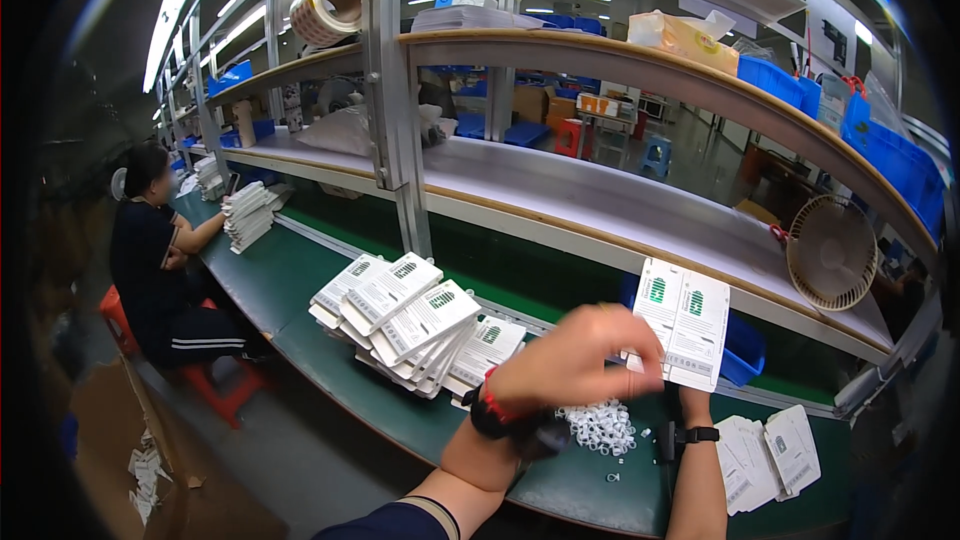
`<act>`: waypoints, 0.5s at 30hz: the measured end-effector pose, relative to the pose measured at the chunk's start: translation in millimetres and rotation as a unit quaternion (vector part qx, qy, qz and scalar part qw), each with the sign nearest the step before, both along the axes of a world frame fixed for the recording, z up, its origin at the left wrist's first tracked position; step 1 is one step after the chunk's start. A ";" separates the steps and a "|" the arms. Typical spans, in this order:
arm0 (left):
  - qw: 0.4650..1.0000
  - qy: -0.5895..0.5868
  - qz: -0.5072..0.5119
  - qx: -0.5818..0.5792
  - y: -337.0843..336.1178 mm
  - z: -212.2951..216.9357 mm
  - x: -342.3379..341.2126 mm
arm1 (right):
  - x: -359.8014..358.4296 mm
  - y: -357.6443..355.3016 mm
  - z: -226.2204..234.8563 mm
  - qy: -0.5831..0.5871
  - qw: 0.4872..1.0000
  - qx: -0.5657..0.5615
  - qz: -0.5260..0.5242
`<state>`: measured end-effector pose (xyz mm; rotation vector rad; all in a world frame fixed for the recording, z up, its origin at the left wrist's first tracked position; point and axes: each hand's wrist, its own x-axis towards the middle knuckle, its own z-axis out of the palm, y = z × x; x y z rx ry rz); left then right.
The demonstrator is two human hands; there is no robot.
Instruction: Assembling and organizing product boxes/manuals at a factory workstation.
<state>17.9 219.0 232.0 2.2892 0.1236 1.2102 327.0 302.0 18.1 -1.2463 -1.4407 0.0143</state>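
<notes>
Two white flat cartons (pixel 684 325) with green print are held upright side by side by my right hand (pixel 692 402), whose fingers are mostly hidden behind them. My left hand (pixel 592 355), a little blurred, reaches across to their left edge with its fingers curled and the thumb near the forefinger. Whether something small sits in that pinch cannot be made out. Below my left hand lies a heap of small white plastic ring-shaped pieces (pixel 600 428) on the green table (pixel 590 485). One loose piece (pixel 612 478) lies nearer to me.
Stacked white cartons (pixel 410 315) stand left of my hands, and more (pixel 770 460) lie at the right. A shelf (pixel 600 210) runs behind the table, with a fan (pixel 832 252) at its right end. A blue bin (pixel 743 348) is behind the held cartons. A person (pixel 165 260) sits far left.
</notes>
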 end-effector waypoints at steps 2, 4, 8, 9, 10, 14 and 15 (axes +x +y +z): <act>0.951 0.013 -0.307 0.037 -25.2 9.7 0.1 | 2.4 2.5 -3.1 -0.011 1.000 -0.012 0.006; 0.828 0.023 -0.545 0.131 -37.6 -1.9 12.7 | 12.4 -1.4 -7.8 -0.023 0.999 -0.027 -0.001; 0.781 -0.033 -0.618 0.087 -79.0 1.9 13.6 | 3.2 -8.1 -6.8 -0.028 0.999 -0.022 -0.002; 0.777 -0.038 -0.623 0.081 -79.1 0.2 14.8 | 7.6 -6.4 -10.1 -0.032 0.999 -0.028 0.000; 0.774 -0.043 -0.627 0.075 -79.3 -1.9 15.5 | 12.5 -4.9 -14.8 -0.035 0.999 -0.034 0.004; 0.777 -0.063 -0.623 0.058 -80.0 -8.6 17.6 | 25.8 -4.9 -22.1 -0.036 0.998 -0.047 -0.004; 0.787 -0.063 -0.612 0.051 -84.7 -9.5 11.8 | 15.2 -6.4 -15.7 -0.057 0.992 -0.106 0.026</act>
